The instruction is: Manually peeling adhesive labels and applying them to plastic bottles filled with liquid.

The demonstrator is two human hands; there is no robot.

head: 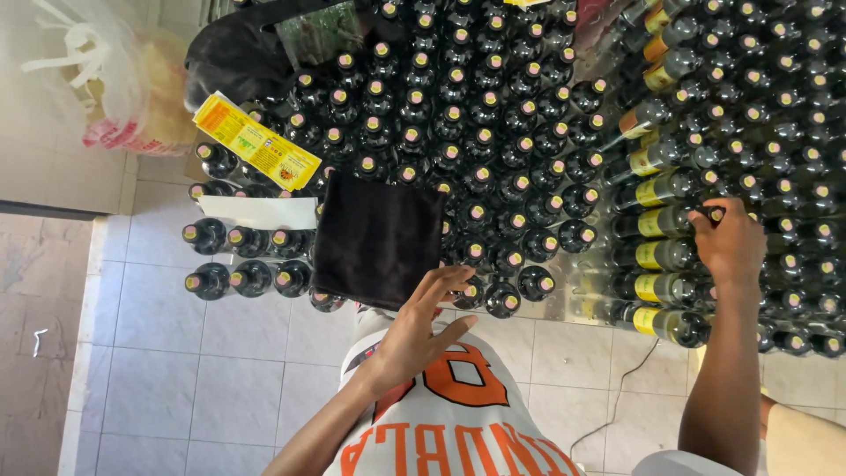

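Dark glass forms the labelled bottle [663,220], which is gripped at its capped end by the right hand [730,242], fingers closed round the neck. It lies on its side in a column of like bottles with yellow labels [654,163], right of centre in the head view. Its long axis runs roughly left to right across the frame, slightly tilted, cap toward the right and base toward the left.

The left hand [419,330] is held open with fingers spread, gripping nothing; its fingertips sit at the lower edge of a black cloth [379,238], whether in contact cannot be told. The cloth is draped flat over the caps of upright bottles [458,132], which are packed close, pink-and-yellow caps facing the camera.

As a judgement: a firm hold at the neck is advised, with the bottle drawn along its own axis so that the neighbours above and below are not dragged or rolled.

A yellow printed sheet [256,141] and a white strip of paper [260,211] are laid on the upright bottles at left. A clear plastic bag [115,79] is seen at upper left, on a pale tiled floor [176,379].
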